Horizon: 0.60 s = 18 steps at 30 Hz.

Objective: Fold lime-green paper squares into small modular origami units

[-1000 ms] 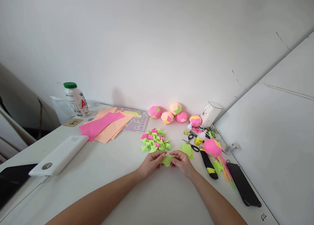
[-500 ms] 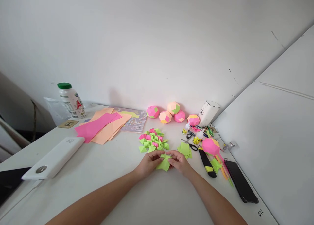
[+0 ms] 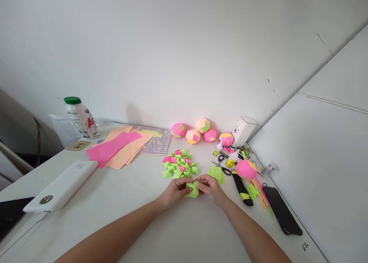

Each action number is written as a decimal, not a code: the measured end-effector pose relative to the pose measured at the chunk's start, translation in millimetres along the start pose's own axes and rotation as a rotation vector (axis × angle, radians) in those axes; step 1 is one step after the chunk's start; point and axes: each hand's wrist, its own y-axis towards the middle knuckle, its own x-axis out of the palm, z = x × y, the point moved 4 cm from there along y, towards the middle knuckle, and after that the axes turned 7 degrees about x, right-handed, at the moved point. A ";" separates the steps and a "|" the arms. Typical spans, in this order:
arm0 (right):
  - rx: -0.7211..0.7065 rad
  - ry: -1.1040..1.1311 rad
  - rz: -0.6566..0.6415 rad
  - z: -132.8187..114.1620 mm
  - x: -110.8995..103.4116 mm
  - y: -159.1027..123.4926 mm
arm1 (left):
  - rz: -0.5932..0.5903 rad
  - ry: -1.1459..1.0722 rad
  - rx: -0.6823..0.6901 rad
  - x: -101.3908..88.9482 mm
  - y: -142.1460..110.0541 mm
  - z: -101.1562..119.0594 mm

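Note:
Between both hands is a small piece of green paper, creased and partly folded, low over the desk. My left hand pinches its left side, thumb on top. Closed on its right side is my right hand, with the fingertips at the upper edge. Just beyond my hands lies a heap of folded green and pink paper pieces. A stack of flat green paper squares rests beyond my right hand. The fingers under the paper are hidden.
Faceted paper balls line the wall. On the right are scissors, glue bottles, a utility knife and a phone. On the left are pink paper sheets, a power bank and a bottle.
The green paper has been folded further and shows a smaller area below the fingers. Both hands stay in nearly the same place, and the view has shifted slightly.

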 end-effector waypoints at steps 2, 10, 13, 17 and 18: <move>-0.002 0.003 0.007 -0.2 0.3 0.4 | 0.007 0.002 -0.016 0.3 -0.2 1.8; 0.011 -0.053 -0.012 3.0 3.4 -0.7 | 0.066 0.003 -0.059 -0.7 -0.8 1.6; 0.018 -0.061 0.000 4.4 2.9 -0.7 | 0.045 -0.031 -0.064 0.1 -0.7 0.6; 0.027 -0.071 0.002 5.5 2.4 -0.8 | 0.043 -0.014 -0.062 -0.2 -1.0 1.5; 0.026 -0.074 0.000 5.8 2.3 -0.8 | 0.047 -0.010 -0.061 -0.4 -1.1 1.9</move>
